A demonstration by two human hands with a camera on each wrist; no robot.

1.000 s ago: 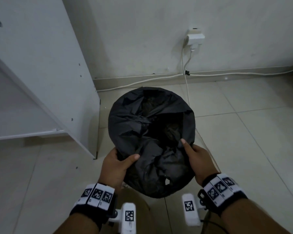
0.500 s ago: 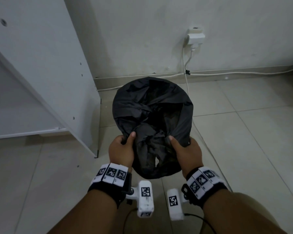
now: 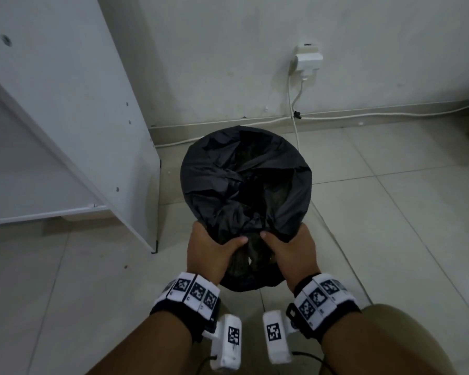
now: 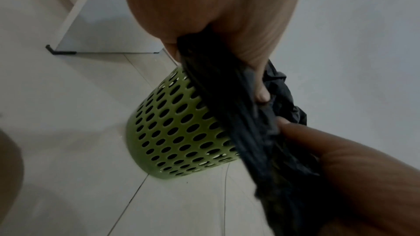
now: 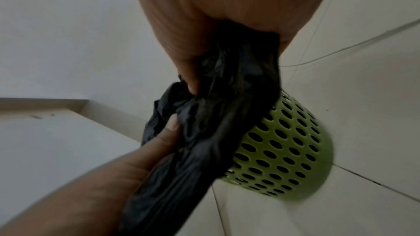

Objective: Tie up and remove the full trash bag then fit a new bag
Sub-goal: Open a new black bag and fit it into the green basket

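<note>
Gripping bunched black plastic, both thumbs nearly meet: left hand [image 3: 211,253] and right hand [image 3: 290,253] clutch the trash bag [image 3: 244,190], which lines a green perforated bin [image 4: 177,132] on pale floor tiles [image 3: 390,239] by a white wall [image 3: 228,50].

Both forearms reach forward and down, side by side, each wrist wrapped in a black band carrying white coded tags. The left hand [image 3: 209,253] is closed in a fist, its thumb [image 3: 234,241] lying across toward the right and its fingers curled tight around a gathered bunch of the black bag [image 3: 244,185]. The right hand [image 3: 290,250] mirrors it, thumb [image 3: 268,237] pointing left, fingers clenched on the neighbouring bunch. The two thumbs nearly meet, tips just apart.
</note>
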